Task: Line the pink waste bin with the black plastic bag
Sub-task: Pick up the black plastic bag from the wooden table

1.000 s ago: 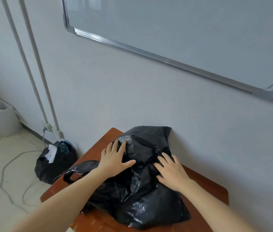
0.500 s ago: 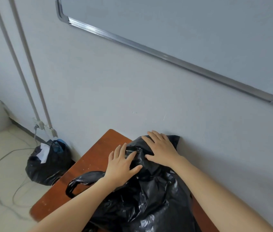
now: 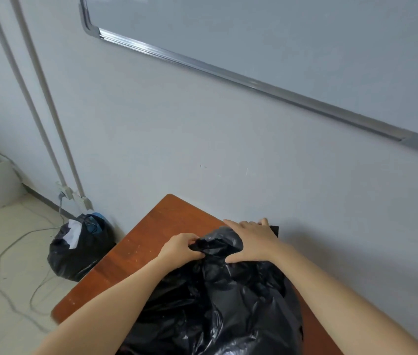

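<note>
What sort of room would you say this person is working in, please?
Probably a classroom or meeting room: a wall-mounted whiteboard with a metal frame hangs above a brown wooden desk set against the wall. A filled black rubbish bag and loose cables lie on the tiled floor.

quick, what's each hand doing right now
Left hand: closed, pinching a fold of the black plastic bag.
Right hand: open, fingers spread, palm pressed flat on the far end of the bag.
</note>
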The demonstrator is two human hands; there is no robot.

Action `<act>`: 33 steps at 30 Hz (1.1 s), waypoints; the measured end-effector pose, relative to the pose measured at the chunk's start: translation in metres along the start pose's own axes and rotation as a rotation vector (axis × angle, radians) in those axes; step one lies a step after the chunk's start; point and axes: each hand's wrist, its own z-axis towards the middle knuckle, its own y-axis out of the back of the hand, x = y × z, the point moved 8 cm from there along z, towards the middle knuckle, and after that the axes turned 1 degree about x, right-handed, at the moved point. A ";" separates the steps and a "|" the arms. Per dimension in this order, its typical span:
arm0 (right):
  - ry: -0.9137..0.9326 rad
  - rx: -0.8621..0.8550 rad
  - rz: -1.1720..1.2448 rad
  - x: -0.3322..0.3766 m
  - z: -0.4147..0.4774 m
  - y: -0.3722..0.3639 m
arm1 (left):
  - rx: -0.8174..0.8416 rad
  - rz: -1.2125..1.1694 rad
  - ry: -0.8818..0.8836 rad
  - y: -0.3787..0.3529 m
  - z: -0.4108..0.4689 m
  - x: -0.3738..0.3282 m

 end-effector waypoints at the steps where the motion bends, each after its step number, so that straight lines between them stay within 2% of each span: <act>1: 0.010 -0.015 0.011 0.003 -0.004 0.000 | -0.031 -0.004 -0.021 0.006 -0.005 -0.004; 7: 0.126 -0.249 0.187 0.048 -0.007 0.035 | -0.264 0.052 -0.099 0.060 -0.063 0.000; 10: 0.286 -0.345 0.325 0.101 0.000 0.057 | -0.405 0.059 -0.082 0.094 -0.112 0.023; 13: 0.475 -0.377 0.429 0.167 0.004 0.074 | -0.551 0.039 0.031 0.128 -0.173 0.066; 17: 0.680 -0.364 0.499 0.270 -0.007 0.090 | -0.759 -0.093 0.204 0.164 -0.276 0.122; 23: 0.902 -0.277 0.617 0.427 -0.046 0.101 | -0.998 -0.203 0.316 0.201 -0.433 0.182; 33: 1.137 -0.218 0.504 0.697 -0.147 0.064 | -1.233 -0.181 0.539 0.205 -0.688 0.307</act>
